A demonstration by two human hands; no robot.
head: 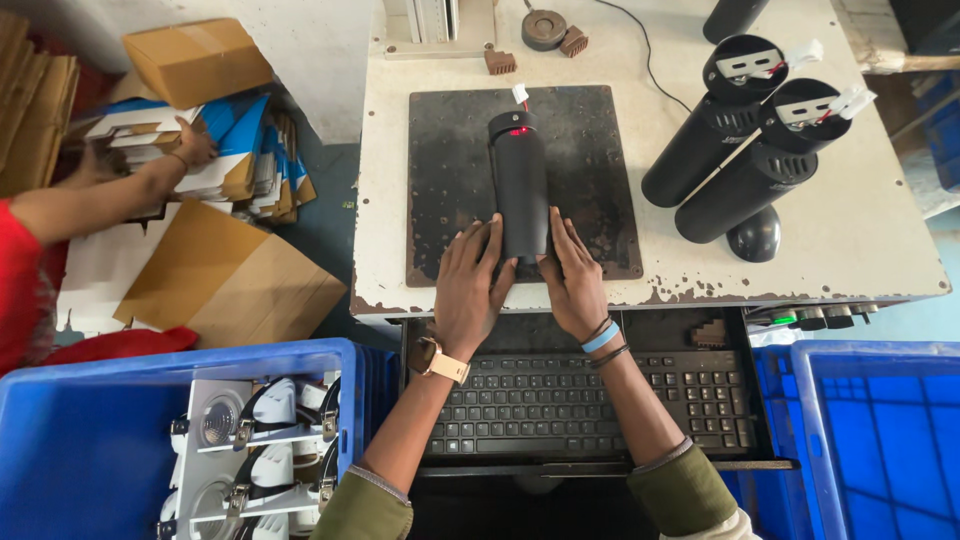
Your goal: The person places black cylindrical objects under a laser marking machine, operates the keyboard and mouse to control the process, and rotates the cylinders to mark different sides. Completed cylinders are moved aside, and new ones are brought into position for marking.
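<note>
Cylinder (519,185) lies on dark plate (440,190), red dot lit near far end. Left hand (468,285) and right hand (574,275) flat, fingers extended, bracing near end between them; no closed grasp. Step judged: steadying under marker. Next needs still hands.

Olive sleeves, a tan-strapped watch (438,360), a blue wristband (601,338) with dark bangles.

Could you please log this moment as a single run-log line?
left hand: steadying black cylinder | right hand: on its other side | cylinder: lying on dark plate | red light lit at far end
</note>
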